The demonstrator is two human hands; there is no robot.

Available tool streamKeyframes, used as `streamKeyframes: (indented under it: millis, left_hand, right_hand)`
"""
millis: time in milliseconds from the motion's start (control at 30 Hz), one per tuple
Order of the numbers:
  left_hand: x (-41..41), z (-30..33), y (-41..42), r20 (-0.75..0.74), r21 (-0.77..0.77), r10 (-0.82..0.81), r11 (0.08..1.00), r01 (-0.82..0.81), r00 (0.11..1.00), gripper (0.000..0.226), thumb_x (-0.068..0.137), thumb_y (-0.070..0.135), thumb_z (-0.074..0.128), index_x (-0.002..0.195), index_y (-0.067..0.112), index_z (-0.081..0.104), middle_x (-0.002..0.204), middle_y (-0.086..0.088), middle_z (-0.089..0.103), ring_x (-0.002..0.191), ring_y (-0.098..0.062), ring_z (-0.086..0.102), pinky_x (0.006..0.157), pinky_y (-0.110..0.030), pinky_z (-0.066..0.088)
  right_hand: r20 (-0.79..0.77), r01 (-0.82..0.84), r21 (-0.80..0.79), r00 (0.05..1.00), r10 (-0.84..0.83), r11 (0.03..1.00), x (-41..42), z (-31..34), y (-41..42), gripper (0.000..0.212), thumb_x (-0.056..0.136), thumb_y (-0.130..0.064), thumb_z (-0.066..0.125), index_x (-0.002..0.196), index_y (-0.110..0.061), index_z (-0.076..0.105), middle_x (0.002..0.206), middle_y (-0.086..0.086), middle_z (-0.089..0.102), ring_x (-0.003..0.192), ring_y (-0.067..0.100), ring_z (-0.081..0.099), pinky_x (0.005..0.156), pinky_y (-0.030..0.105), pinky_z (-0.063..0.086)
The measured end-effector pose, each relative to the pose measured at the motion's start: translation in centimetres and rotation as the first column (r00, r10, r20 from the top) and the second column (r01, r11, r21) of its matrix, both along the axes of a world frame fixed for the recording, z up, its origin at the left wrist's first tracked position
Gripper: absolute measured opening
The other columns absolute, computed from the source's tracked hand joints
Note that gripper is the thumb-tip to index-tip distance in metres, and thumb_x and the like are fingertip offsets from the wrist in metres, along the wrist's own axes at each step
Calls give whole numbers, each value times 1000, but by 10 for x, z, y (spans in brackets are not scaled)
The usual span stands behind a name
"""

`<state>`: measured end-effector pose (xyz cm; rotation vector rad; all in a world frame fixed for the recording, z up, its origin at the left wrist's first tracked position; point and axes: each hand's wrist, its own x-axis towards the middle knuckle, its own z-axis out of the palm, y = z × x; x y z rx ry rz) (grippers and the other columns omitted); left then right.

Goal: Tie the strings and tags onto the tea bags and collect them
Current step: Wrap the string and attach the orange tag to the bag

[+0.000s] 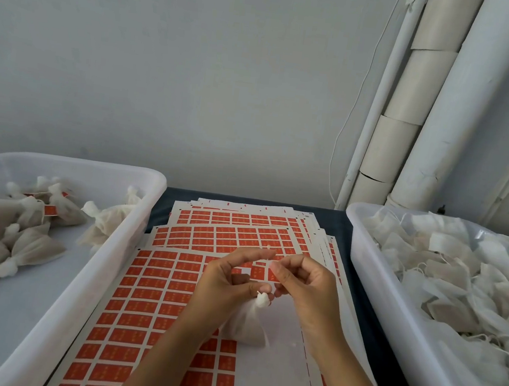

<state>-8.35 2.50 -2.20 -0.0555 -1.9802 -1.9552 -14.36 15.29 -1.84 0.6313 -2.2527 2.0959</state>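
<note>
A white tea bag [248, 322] with a bunched neck hangs between my two hands over the sheets of red tag stickers [154, 280]. My left hand [227, 281] grips the gathered neck of the bag with its lower fingers, while its thumb and forefinger pinch a thin white string [269, 254] that runs upward. My right hand [303, 284] pinches the same string close beside the left fingertips, fingers curled. A red tag shows just behind the right fingertips.
A white tub [134, 230] on the left holds several tied tea bags with red tags. Another white tub [363, 256] on the right is piled with loose untied bags and strings. White pipes stand against the wall at the back right.
</note>
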Motion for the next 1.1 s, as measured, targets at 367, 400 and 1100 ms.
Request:
streamKeyframes:
  millis: [367, 400, 1100]
  left_hand:
    - [-1, -2, 1, 4, 20, -25, 999, 24, 1000, 43, 67, 11, 72, 108, 23, 66, 108, 4, 70, 71, -24, 71, 67, -21, 56]
    - [-1, -2, 1, 4, 20, -23, 1000, 23, 1000, 43, 67, 11, 72, 108, 24, 66, 108, 5, 70, 71, -25, 71, 68, -21, 56]
    - [0, -1, 3, -8, 19, -12, 1000, 12, 1000, 41, 66, 14, 73, 105, 27, 67, 107, 3, 70, 72, -26, 70, 68, -23, 57]
  right_hand:
    - [-40, 43, 3, 998, -43, 999, -2, -2, 1, 6, 80, -24, 69, 80, -24, 64, 73, -14, 68, 64, 10, 66, 56, 15, 53]
    - [-45, 44, 4, 998, -44, 999, -3, -2, 1, 6, 80, -24, 69, 80, -24, 64, 73, -14, 68, 64, 10, 66, 56, 15, 53]
    - [-55, 50, 5, 997, -49, 999, -2, -1, 1, 22, 76, -23, 74, 93, -26, 60, 80, -6, 70, 70, 10, 68, 57, 20, 55]
